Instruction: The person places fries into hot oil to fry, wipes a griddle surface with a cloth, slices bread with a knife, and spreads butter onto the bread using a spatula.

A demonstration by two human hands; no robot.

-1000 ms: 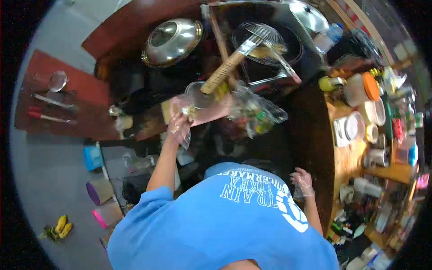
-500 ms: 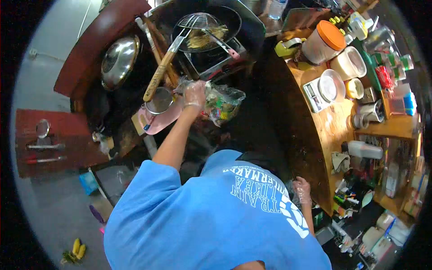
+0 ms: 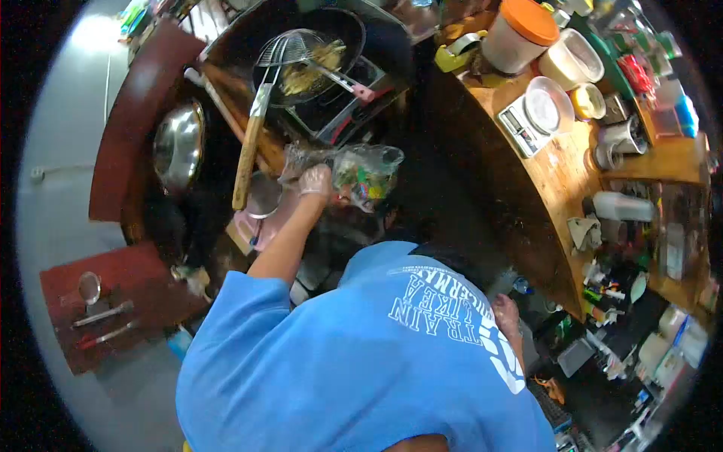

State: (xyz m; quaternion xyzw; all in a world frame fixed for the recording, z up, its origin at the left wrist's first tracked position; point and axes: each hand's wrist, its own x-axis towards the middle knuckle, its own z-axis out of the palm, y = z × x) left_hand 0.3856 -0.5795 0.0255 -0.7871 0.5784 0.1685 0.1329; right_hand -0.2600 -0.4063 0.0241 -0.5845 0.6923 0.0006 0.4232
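Observation:
My left hand (image 3: 315, 181), in a clear plastic glove, is closed at the left side of a clear plastic bag (image 3: 365, 177) with colourful contents. Beside it, a strainer (image 3: 263, 197) lies over a pink board (image 3: 277, 226). Above them, a wooden-handled wire skimmer (image 3: 258, 113) and a pink-handled tool (image 3: 361, 92) rest across a dark wok (image 3: 350, 34) holding yellowish food (image 3: 309, 71). My right hand (image 3: 504, 310), also gloved, hangs low by my side, its fingers blurred and partly hidden by the shirt.
A metal lid (image 3: 179, 147) stands at the left, above a red board (image 3: 109, 309) with utensils. On the right, a wooden counter (image 3: 557, 177) carries a scale (image 3: 522, 124), an orange-lidded jar (image 3: 516, 45) and several tubs. A stove (image 3: 339, 113) sits under the wok.
My left hand moved from the pink board to the plastic bag and has stayed there since. The view has turned and shifted, and my right hand is lower, nearer the shirt.

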